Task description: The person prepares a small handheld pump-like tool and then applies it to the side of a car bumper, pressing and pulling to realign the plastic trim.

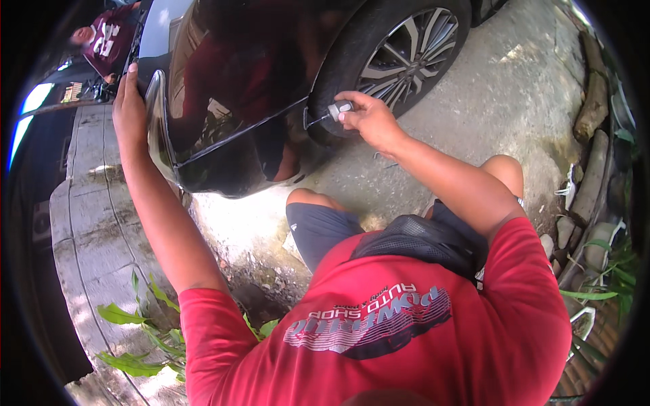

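My right hand (pixel 372 123) is closed round the grey-and-black handle of a screwdriver (pixel 341 108). Its thin shaft points left, with the tip at the edge of the wheel arch, where the glossy black car bumper (pixel 230 159) ends. Just behind the tool is the car wheel (pixel 411 64), with a black tyre and a silver-and-black spoked rim. My left hand (pixel 130 105) rests with stretched fingers along the far left side of the car, beside a clear lamp or trim piece (pixel 158 111). Part of its fingers is hidden from view.
Pale concrete ground (pixel 504 95) lies around the wheel. A grey wooden platform (pixel 95 176) runs along the left, with leafy plants (pixel 139 358) near it. Logs and stones (pixel 588 183) line the right. Another person in a maroon shirt (pixel 107 40) is at the upper left.
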The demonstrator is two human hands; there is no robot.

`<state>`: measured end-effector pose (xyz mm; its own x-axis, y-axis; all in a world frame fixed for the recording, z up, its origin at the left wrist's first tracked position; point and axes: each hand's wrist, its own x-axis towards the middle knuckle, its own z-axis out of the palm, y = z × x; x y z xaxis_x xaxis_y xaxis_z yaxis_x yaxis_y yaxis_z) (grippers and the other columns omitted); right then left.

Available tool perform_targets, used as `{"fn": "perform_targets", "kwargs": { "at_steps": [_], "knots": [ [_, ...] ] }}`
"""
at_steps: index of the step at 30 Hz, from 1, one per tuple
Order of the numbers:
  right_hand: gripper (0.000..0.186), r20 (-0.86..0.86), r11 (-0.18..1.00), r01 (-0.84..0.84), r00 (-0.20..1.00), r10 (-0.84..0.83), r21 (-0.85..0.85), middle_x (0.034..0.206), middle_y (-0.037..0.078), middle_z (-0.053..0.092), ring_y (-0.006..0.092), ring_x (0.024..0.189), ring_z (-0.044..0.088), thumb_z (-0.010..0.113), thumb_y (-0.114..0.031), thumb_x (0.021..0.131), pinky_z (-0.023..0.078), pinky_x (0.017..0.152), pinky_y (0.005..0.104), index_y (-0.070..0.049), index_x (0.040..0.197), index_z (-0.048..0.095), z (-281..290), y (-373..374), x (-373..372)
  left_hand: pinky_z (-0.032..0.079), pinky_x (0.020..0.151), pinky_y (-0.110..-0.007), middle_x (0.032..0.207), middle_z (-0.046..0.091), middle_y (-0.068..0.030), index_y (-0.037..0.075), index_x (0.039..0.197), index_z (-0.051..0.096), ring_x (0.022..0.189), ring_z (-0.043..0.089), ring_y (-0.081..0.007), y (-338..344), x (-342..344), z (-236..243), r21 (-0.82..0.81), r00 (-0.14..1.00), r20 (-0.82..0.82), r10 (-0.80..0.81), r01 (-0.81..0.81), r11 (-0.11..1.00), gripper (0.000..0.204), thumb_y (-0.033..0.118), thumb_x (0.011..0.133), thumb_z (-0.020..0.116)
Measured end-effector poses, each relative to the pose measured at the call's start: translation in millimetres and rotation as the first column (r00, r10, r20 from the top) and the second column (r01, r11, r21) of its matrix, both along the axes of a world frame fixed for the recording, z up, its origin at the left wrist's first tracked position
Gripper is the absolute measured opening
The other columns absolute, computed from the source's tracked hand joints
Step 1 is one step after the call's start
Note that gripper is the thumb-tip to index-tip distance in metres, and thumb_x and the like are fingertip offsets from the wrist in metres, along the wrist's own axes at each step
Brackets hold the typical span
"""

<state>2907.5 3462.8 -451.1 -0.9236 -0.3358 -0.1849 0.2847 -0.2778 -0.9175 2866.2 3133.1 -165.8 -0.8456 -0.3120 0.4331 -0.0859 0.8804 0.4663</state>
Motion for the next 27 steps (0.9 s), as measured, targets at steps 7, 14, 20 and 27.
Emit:
{"fn": "perform_targets", "kwargs": {
  "at_steps": [7, 14, 20, 27],
  "knots": [
    [0.025, 0.153, 0.889, -0.200, 0.977, 0.149, 0.411, 0.080, 0.000, 0.065, 0.0071, 0.066, 0.058, 0.070, -0.021, 0.096, 0.049, 0.061, 0.0214, -0.004, 0.114, 0.070, 18, 8, -12, 0.043, 0.099, -0.035, 0.118, 0.067, -0.0194, 0.005, 0.132, 0.064, 0.109, 0.060, -0.0313, -11, -4, -3, 0.029, 1.000, 0.027, -0.003, 0.002, 1.000, 0.052, 0.046, 0.104, 0.048],
    [0.027, 0.098, 0.999, 0.015, 0.995, -0.011, -0.035, 0.079, 0.000, 0.062, 0.0076, 0.066, 0.059, 0.066, -0.024, 0.098, 0.049, 0.060, 0.0226, -0.003, 0.115, 0.068, -3, -1, 0, 0.042, 0.100, -0.035, 0.121, 0.067, -0.0197, 0.005, 0.132, 0.064, 0.112, 0.061, -0.0304, -6, -3, -1, 0.066, 0.999, 0.040, 0.008, -0.010, 0.998, 0.052, 0.046, 0.104, 0.049],
    [0.027, 0.211, 0.978, -0.148, 0.971, 0.116, 0.144, 0.078, 0.001, 0.061, 0.0073, 0.067, 0.054, 0.067, -0.024, 0.098, 0.046, 0.061, 0.0235, -0.002, 0.114, 0.068, 17, 9, -3, 0.042, 0.103, -0.035, 0.127, 0.066, -0.0195, 0.008, 0.135, 0.062, 0.119, 0.060, -0.0302, -14, -4, -3, 0.024, 1.000, 0.017, 0.016, -0.016, 1.000, 0.050, 0.044, 0.104, 0.049],
    [0.023, -0.007, 0.995, -0.083, 0.996, 0.083, 0.055, 0.085, 0.000, 0.062, 0.0065, 0.073, 0.057, 0.066, -0.017, 0.098, 0.049, 0.065, 0.0227, -0.004, 0.117, 0.065, -12, -1, 0, 0.041, 0.105, -0.034, 0.132, 0.064, -0.0187, 0.010, 0.137, 0.062, 0.123, 0.059, -0.0319, -20, -7, -3, -0.009, 0.999, 0.033, -0.011, 0.011, 1.000, 0.047, 0.041, 0.106, 0.046]
  ]
}}
